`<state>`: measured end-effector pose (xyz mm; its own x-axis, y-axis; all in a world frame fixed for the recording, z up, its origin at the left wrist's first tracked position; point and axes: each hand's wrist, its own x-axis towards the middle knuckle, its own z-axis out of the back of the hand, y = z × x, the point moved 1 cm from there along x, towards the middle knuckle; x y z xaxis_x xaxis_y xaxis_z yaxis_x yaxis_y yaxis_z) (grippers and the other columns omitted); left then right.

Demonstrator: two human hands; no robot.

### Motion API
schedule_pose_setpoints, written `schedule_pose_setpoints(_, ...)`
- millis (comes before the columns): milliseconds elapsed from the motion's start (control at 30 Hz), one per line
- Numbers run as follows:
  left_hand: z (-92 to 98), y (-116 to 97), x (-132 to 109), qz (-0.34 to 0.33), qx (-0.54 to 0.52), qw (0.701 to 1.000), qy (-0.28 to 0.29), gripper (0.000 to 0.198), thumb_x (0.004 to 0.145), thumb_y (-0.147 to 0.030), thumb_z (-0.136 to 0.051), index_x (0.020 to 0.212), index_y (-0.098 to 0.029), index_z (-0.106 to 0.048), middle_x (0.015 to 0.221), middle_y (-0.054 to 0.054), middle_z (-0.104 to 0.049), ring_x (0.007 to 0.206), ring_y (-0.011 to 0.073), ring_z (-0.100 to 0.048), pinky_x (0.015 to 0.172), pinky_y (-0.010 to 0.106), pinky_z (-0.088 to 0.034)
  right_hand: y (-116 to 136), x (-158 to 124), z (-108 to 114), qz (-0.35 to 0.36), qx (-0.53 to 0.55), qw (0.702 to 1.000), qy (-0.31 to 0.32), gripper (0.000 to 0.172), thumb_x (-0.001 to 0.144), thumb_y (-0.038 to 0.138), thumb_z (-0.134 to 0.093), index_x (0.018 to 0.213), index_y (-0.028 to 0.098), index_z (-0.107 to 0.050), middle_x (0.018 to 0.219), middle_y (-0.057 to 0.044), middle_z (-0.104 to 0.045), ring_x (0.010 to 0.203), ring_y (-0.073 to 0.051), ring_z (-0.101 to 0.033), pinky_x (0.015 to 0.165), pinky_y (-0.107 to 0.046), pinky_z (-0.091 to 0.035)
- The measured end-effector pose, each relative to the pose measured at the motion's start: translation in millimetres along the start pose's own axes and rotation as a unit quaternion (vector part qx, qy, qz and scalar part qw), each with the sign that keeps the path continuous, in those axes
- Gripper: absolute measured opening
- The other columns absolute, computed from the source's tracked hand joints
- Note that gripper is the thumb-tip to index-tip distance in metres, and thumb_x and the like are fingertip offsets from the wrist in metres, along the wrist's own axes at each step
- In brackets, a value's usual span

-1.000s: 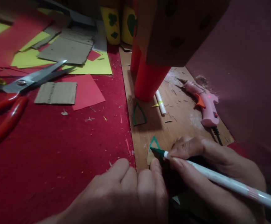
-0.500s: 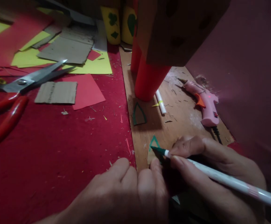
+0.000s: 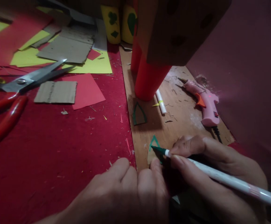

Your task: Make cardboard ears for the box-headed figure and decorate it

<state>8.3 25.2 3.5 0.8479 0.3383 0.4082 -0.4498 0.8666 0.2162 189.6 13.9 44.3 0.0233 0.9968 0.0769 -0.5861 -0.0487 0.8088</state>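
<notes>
My right hand [image 3: 210,168] is closed around a white felt-tip pen [image 3: 219,174] with a dark green tip. The tip rests on a small pointed cardboard piece [image 3: 152,157], where a green line runs along its upper edges. My left hand [image 3: 130,189] has its fingers curled, and one fingertip presses on the lower part of that piece, hiding some of it. Just beyond lies a similar cardboard piece [image 3: 139,115] with a dark green outline all round. Both pieces lie on a wooden board [image 3: 172,124].
Red tubes [image 3: 150,81] stand under a dark box-like shape [image 3: 177,31] ahead. A pink glue gun [image 3: 207,104] lies at right. Scissors [image 3: 21,82], a cardboard rectangle [image 3: 56,92], red paper [image 3: 88,91] and yellow paper [image 3: 102,65] lie at left. Yellow decorated cylinders [image 3: 112,26] stand behind.
Almost nothing differs. The pen tip has shifted very slightly on the cardboard piece; my left hand stays in place.
</notes>
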Motion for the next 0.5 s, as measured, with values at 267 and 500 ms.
schedule_pose_setpoints(267,-2.4,0,-2,0.011,-0.006,1.0,-0.012,0.034,0.097,-0.002,-0.034,0.109,-0.001,-0.066,0.059,-0.003,-0.055,0.042,0.0142,-0.048,0.04,0.03,-0.042,-5,-7,0,-0.054,0.039,0.996,-0.056,0.005,0.082,0.026,-0.076,0.079,0.031,-0.076,0.066,-0.001,-0.075,0.047,-0.019,-0.066,0.038,-0.027,-0.053)
schedule_pose_setpoints(500,0.1,0,0,0.028,-0.016,0.999,-0.004,0.034,0.096,0.0,-0.033,0.108,-0.004,-0.065,0.056,-0.004,-0.052,0.041,0.0148,-0.047,0.038,0.03,-0.04,-5,0,-2,-0.038,0.062,0.996,-0.057,0.014,0.08,0.018,-0.079,0.076,0.029,-0.073,0.067,0.004,-0.074,0.052,-0.014,-0.067,0.046,-0.019,-0.055)
